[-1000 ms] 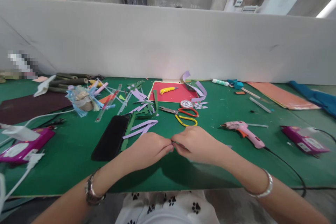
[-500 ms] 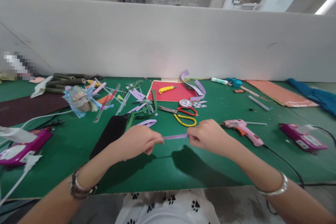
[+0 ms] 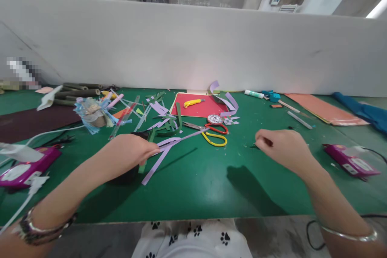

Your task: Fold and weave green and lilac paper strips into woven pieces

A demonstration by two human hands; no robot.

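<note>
My left hand (image 3: 133,151) is closed in a pinch at the near end of narrow purple paper strips (image 3: 165,155), left of the table's middle. One strip stretches right towards the scissors (image 3: 211,131), which have one red and one yellow handle; another slants down towards me. Partly under this hand lies a black phone (image 3: 127,177). Away to the right, my right hand (image 3: 282,149) is raised over the table with its fingers curled in, and no strip shows in them. It hides most of the glue gun, of which only the dark tip (image 3: 254,145) shows.
Beyond the strips are a yellow cutter (image 3: 193,103) on red paper (image 3: 208,109), woven green and purple strips (image 3: 165,123), and a round patterned disc (image 3: 215,119). Purple power strips stand left (image 3: 30,165) and right (image 3: 350,161). A white partition (image 3: 193,48) borders the table's back.
My hands have moved apart. The right one has let go of the purple strip and shifted right, over the glue gun; the left one has drawn back left, still with the strip.
</note>
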